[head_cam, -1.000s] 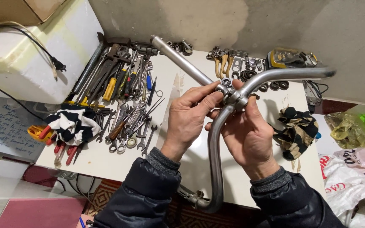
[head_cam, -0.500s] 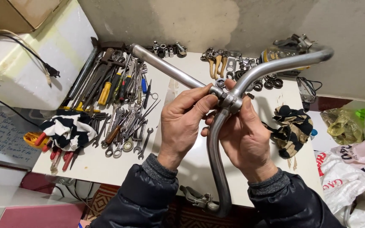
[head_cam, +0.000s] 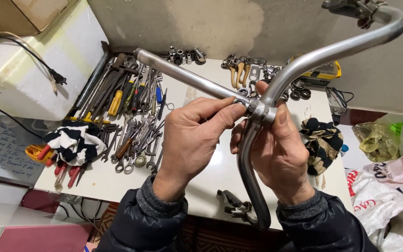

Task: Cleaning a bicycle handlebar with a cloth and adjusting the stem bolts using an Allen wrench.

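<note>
1. Left hand clenched around the central clamp of the metal handlebar, fingertips pressed at the joint.
2. Right hand grasping the same handlebar just below the clamp, thumb laid along the tube.
3. Handlebar held up above the white tabletop, one end raised toward the upper right.
4. Wrenches and screwdrivers spread at left; striped cloth beside them.

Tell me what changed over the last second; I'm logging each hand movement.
The bent metal handlebar tipped up, its right end rising toward the frame's top. Both hands, left hand and right hand, kept gripping it at the central clamp. Tools on the table stayed put.
</note>
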